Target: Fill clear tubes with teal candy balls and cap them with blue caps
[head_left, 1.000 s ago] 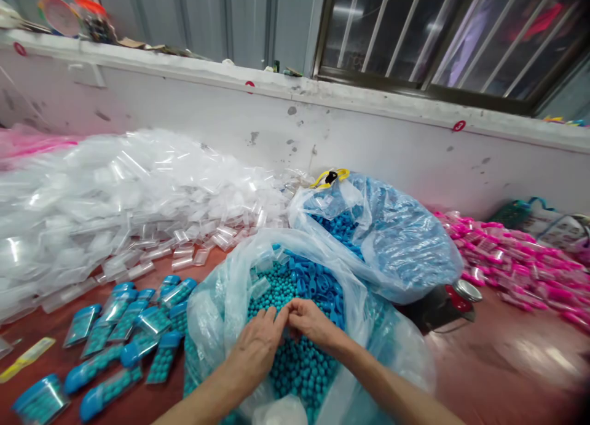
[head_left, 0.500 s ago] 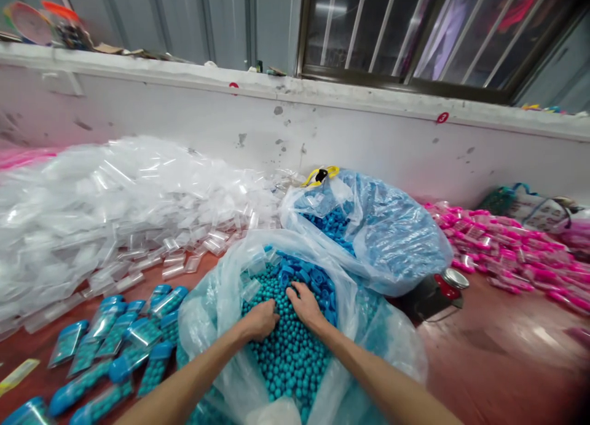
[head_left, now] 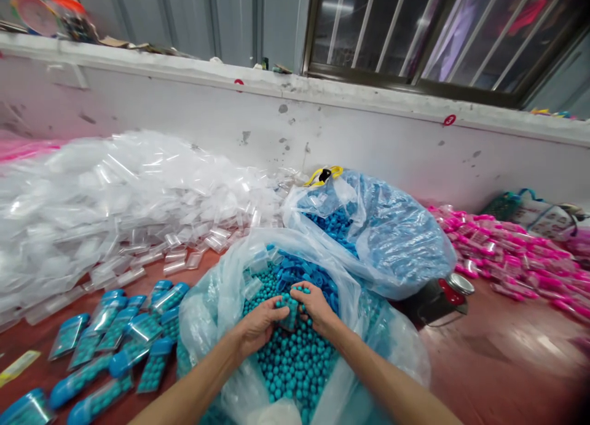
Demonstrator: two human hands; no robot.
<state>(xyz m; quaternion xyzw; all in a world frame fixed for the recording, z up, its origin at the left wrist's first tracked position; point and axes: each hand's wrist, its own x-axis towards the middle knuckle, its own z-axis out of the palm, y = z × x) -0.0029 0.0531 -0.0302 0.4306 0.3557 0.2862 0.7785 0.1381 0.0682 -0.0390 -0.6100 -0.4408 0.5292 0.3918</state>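
Note:
Over a plastic bag (head_left: 225,289) of teal beads (head_left: 295,363), my left hand (head_left: 260,326) is closed around a small clear container (head_left: 289,317) with teal beads in it. At its top, my right hand (head_left: 316,305) has its fingers pinched together, with a few teal beads at the fingertips. Blue plastic caps (head_left: 306,274) lie on the beads along the far side of the bag, together with a few clear empty containers (head_left: 252,288).
Filled, blue-capped containers (head_left: 154,366) lie on the red surface at left. Behind them spreads a large heap of clear containers (head_left: 138,197). A second bag (head_left: 401,234) holds blue parts. Pink pieces (head_left: 507,253) and a dark can-like object (head_left: 437,299) are at right.
Both hands have risen out of the beads and come together. A bead-filled clear container now shows in my left hand, and my right hand has beads at its fingertips.

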